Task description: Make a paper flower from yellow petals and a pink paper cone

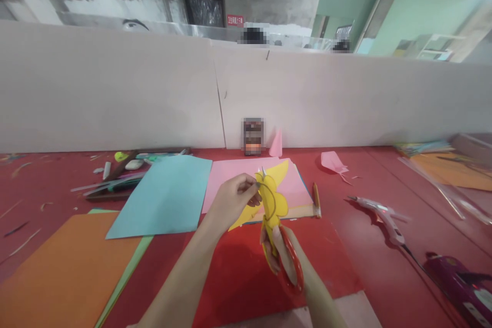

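My left hand [233,200] pinches a yellow paper shape [277,204] with rounded petal-like lobes and holds it up over the table. My right hand [286,259] grips red-and-yellow scissors [286,253] from below, fingers through the handles. The blades point up and away into the yellow paper, with the tip showing near my left fingers. Under both hands lie a red sheet [238,271] and a pink sheet [230,171].
A light blue sheet [163,195] and an orange sheet [65,271] lie to the left on the red table. A white glue gun [378,212] and a purple one [461,282] lie to the right. A pen [315,197], pink paper cone [275,144] and pink scrap [333,162] lie beyond. A white partition [115,87] runs behind.
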`<act>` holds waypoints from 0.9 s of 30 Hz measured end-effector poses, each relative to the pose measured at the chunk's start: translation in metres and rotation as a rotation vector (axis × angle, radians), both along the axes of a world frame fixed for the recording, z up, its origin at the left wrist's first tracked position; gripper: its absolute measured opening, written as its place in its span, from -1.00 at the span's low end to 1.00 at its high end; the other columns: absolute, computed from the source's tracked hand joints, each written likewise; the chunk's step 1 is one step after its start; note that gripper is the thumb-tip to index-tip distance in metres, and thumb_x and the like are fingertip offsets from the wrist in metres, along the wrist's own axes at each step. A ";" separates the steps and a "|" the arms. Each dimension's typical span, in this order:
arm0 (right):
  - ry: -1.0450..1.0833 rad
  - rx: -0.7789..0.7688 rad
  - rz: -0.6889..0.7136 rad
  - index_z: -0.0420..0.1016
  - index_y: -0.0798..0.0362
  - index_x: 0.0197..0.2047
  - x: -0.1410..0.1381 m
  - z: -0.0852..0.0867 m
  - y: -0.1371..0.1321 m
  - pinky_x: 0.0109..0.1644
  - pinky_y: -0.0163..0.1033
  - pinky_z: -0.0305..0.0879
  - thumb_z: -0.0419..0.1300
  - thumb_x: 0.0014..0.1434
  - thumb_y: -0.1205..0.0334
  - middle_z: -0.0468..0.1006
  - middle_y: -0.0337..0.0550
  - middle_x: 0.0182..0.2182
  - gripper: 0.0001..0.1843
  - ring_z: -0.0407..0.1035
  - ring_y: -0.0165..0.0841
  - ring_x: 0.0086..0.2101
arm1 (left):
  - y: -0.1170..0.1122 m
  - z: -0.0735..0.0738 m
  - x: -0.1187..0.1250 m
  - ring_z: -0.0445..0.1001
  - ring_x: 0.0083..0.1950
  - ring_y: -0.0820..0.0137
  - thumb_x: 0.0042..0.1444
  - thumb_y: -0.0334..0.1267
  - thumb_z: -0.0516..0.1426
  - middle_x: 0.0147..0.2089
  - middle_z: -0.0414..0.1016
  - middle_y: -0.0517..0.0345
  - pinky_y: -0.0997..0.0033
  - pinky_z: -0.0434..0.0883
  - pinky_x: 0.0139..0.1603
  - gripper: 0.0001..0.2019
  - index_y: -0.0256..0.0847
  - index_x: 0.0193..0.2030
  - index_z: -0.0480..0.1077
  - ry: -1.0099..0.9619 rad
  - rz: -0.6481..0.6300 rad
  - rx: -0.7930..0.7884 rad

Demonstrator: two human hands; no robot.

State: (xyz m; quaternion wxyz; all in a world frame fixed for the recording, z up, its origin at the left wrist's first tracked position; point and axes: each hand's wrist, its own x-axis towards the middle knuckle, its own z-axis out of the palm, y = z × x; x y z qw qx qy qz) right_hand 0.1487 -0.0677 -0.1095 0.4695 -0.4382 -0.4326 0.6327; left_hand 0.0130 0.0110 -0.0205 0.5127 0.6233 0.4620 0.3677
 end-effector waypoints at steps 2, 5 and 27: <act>-0.012 0.017 0.001 0.30 0.04 -0.43 0.000 0.001 0.000 -0.67 -0.39 0.00 -0.03 0.05 -0.29 0.11 -0.40 -0.77 -0.49 -0.01 -0.54 -0.76 | 0.000 -0.001 0.000 0.44 -0.44 0.42 0.02 -0.21 0.07 -0.49 0.43 0.18 0.37 0.42 -0.33 -0.86 -0.24 -0.36 0.30 0.001 -0.020 -0.003; -0.015 0.047 0.014 0.29 0.04 -0.43 -0.001 -0.003 0.002 -0.67 -0.38 0.02 -0.07 0.08 -0.29 0.11 -0.39 -0.76 -0.48 0.01 -0.53 -0.75 | -0.001 -0.001 0.001 0.45 -0.43 0.43 0.03 -0.22 0.07 -0.48 0.42 0.18 0.39 0.42 -0.34 -0.87 -0.24 -0.38 0.29 -0.004 -0.027 -0.012; -0.022 0.055 -0.008 0.32 0.03 -0.34 -0.001 -0.005 0.000 -0.63 -0.36 0.01 -0.07 0.14 -0.20 0.15 -0.36 -0.71 -0.55 0.06 -0.50 -0.71 | -0.001 -0.001 0.000 0.42 -0.46 0.45 0.04 -0.20 0.06 -0.53 0.41 0.20 0.41 0.37 -0.38 -0.86 -0.22 -0.43 0.27 -0.008 -0.092 -0.001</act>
